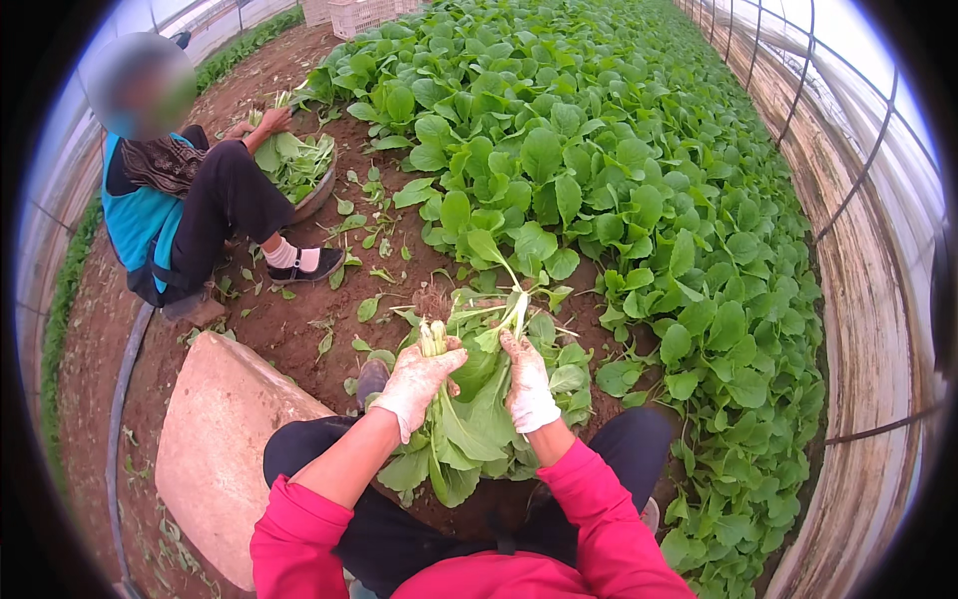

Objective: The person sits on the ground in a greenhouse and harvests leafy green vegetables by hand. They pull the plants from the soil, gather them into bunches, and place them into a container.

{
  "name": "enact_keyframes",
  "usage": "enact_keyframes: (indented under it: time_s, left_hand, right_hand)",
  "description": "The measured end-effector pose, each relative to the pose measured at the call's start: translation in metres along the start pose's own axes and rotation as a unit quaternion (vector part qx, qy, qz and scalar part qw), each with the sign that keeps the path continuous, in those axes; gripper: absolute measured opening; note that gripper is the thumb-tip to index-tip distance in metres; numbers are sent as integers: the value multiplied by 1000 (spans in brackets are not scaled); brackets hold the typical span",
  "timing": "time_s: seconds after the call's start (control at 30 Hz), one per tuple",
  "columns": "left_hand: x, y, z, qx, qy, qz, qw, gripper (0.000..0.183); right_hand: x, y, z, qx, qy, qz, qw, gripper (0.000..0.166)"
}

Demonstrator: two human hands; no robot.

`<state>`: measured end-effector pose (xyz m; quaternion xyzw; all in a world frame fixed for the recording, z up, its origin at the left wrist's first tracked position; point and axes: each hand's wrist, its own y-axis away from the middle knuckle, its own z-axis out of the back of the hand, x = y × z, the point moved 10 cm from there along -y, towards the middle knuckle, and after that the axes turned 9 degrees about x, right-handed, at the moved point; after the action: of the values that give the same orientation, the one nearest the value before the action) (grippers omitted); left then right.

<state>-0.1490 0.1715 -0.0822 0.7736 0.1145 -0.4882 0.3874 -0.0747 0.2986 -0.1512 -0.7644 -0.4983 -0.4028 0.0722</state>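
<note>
My left hand (pixel 425 380), in a dirty white glove, is closed around a bunch of leafy greens (pixel 464 430). The bunch's pale stem ends (pixel 432 337) stick up above the fist, and its broad leaves hang down towards me. Beside it, my right hand (pixel 528 380), gloved too, pinches a single green plant (pixel 516 311) by its pale stalk, with the leaf pointing away from me. More loose greens (pixel 570 374) are heaped beneath and behind both hands, between my knees. A tuft of brown roots (pixel 432 301) shows just beyond the left hand.
Dense rows of leafy greens (pixel 569 150) grow ahead and to the right, beside the greenhouse's plastic wall (pixel 846 224). At left sits a person (pixel 217 187) handling greens over a basin (pixel 320 193). A large tan object (pixel 224 449), a grey hose (pixel 120 419) and crates (pixel 363 16) are also around.
</note>
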Motion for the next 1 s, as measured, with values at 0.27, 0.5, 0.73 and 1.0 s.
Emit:
enact_keyframes:
  time_s: [0.27, 0.5, 0.73, 1.0]
  left_hand:
    - [-13, 6, -70, 157, -198, -50, 966, 23]
    - [-23, 21, -97, 229, -321, -64, 917, 35]
    - [-23, 23, -81, 221, -245, -14, 944, 35]
    - [-27, 16, -20, 131, -111, -2, 985, 38]
  right_hand:
    - [51, 45, -50, -9, -56, 84, 995, 25]
    - [84, -13, 52, -84, -103, 75, 988, 27]
    - [82, -16, 81, -162, -7, 89, 983, 39]
    - [41, 36, 67, 142, 787, -148, 581, 81]
